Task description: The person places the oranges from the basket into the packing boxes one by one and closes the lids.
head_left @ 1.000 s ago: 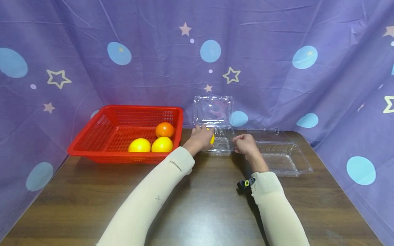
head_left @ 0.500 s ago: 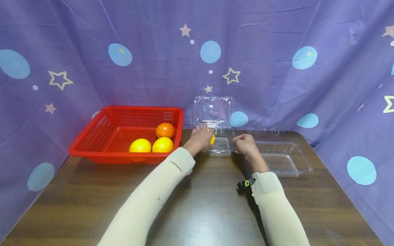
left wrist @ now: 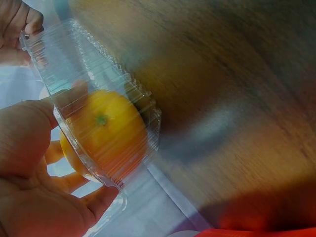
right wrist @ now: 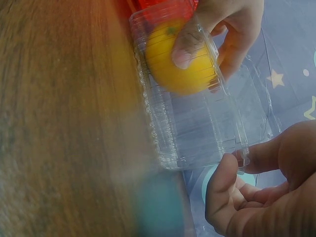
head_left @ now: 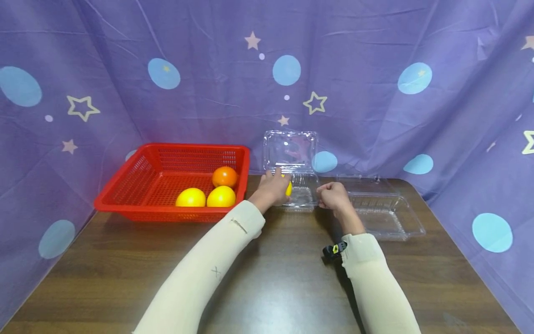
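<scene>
My left hand [head_left: 273, 188] holds a yellow orange [head_left: 289, 188] inside the left end of a clear plastic clamshell box [head_left: 306, 195]. Its thumb and spread fingers curve round the fruit, whose green stem end [left wrist: 101, 120] faces the box wall in the left wrist view. At the box's right side, my right hand [head_left: 333, 195] pinches the rim between thumb and forefinger, as the right wrist view shows. The box's lid [head_left: 289, 148] stands raised at the back. In the head view my left hand covers most of the fruit.
Left on the wooden table [head_left: 275, 278] stands a red basket [head_left: 167, 214] with two yellow fruits [head_left: 221, 197] and one deeper orange fruit [head_left: 224, 176]. A second clear box [head_left: 385, 218], its lid open, lies to the right. A purple curtain [head_left: 217, 93] hangs behind.
</scene>
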Tool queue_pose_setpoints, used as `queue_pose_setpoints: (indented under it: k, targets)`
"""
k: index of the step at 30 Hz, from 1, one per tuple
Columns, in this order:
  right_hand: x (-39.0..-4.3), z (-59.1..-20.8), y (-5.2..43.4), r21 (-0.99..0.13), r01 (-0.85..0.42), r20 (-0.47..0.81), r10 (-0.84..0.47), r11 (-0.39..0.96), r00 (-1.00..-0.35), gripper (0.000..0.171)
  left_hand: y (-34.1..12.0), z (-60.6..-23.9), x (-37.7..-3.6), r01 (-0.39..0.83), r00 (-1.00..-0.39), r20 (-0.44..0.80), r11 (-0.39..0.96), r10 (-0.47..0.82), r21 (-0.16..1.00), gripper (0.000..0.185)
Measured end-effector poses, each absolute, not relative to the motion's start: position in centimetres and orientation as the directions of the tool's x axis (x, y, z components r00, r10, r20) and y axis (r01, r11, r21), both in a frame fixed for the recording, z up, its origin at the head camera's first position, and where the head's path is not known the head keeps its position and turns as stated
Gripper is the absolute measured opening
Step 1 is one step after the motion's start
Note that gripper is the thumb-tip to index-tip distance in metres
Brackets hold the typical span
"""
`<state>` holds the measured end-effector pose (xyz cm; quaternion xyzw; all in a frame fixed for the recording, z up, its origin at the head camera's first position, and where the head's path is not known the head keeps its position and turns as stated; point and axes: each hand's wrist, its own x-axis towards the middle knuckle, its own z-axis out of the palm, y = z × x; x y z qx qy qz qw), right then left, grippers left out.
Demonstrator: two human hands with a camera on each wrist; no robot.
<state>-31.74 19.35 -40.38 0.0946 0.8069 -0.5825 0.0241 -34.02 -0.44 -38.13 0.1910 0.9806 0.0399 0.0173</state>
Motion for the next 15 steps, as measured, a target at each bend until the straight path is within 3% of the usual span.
queue_pose_setpoints:
  k: [15]
  targets:
    - [-31.60,-40.37,19.28,-0.939,0.174,-0.141,0.128,0.297,-0.982,0.014,-0.50,-37.89,-33.81,0.378,-0.925,0.008,0.919,0.380,0.111,0.073]
